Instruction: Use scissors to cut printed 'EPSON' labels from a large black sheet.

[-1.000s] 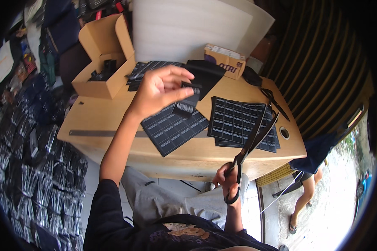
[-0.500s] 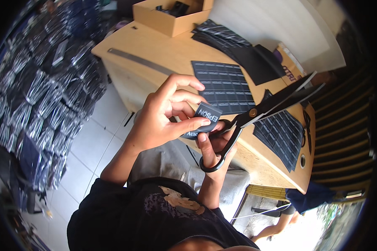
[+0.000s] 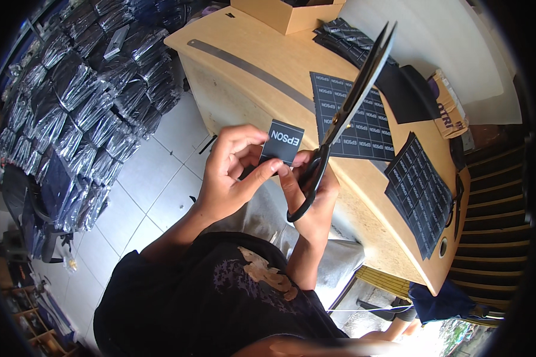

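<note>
Matt label [image 3: 286, 143], shiny metal scissor blades [image 3: 364, 73], smooth wood-look tabletop [image 3: 268, 50]

On the left we see a heap of plastic-wrapped dark bundles [image 3: 95, 98] beside the white tiled floor [image 3: 152, 178]. A metal ruler [image 3: 244, 65] lies along the wooden counter [image 3: 268, 38], and an open cardboard box [image 3: 280, 13] stands at its far left. Far right, we find a tilted carton [image 3: 449, 110] near a pale panel [image 3: 482, 53]; dark slats [image 3: 497, 205] line the right, above dark blue cloth [image 3: 438, 303].
</note>
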Demonstrator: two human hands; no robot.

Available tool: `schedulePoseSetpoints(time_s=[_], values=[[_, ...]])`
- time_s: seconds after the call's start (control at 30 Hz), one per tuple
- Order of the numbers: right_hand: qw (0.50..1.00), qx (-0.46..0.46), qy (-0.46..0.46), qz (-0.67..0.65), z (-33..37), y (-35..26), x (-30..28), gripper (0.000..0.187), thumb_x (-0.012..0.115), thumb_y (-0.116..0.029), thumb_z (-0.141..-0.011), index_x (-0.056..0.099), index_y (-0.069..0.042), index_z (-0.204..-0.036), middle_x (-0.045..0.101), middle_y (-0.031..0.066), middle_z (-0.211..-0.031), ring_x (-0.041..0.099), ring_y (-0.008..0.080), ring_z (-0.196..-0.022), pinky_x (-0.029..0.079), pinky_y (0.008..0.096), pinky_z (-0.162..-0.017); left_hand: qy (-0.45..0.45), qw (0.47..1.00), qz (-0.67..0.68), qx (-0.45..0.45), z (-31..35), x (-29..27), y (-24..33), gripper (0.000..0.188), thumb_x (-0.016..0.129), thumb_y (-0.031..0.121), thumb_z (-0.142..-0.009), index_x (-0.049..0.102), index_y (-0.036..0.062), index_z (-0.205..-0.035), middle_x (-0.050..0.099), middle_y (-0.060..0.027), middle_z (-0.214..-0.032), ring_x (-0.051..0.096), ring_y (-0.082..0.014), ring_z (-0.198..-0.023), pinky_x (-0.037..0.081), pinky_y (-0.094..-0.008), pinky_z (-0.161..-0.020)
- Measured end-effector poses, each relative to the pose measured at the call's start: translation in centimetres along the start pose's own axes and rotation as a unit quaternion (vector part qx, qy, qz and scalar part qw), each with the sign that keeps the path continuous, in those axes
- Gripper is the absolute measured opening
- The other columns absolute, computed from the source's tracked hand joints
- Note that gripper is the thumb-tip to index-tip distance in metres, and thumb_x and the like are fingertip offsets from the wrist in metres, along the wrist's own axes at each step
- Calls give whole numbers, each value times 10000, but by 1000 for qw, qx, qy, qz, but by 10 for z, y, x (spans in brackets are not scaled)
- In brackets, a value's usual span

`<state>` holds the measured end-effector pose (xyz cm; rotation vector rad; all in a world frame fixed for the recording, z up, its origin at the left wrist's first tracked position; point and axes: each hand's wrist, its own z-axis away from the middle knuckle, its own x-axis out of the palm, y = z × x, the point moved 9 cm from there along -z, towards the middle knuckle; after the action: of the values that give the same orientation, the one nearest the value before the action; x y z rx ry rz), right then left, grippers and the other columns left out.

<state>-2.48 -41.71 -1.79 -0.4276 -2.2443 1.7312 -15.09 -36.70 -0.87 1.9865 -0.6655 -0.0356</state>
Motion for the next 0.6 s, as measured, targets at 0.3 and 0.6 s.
schedulePoseSetpoints(time_s=[0.3,0.6], values=[[986,-10,-110,-127,10,20,-1,599,657,-494,-787,506,39,-1015,534,40,-728,444,63,-597,356,219,-530,2,997,-2,-82,-9,-7,-8,342,613,-120,-779,543,-70,-1110,585,-131,-1061,598,-168,-955,531,-270,-806],[975,80,-190,81,55,38,-52,802,571,-721,-693,511,24,-983,495,50,-690,449,109,-584,354,258,-529,-72,990,-25,-115,-27,-5,-6,426,646,-109,-756,528,-54,-1162,593,-131,-1080,613,-144,-913,543,-247,-788]])
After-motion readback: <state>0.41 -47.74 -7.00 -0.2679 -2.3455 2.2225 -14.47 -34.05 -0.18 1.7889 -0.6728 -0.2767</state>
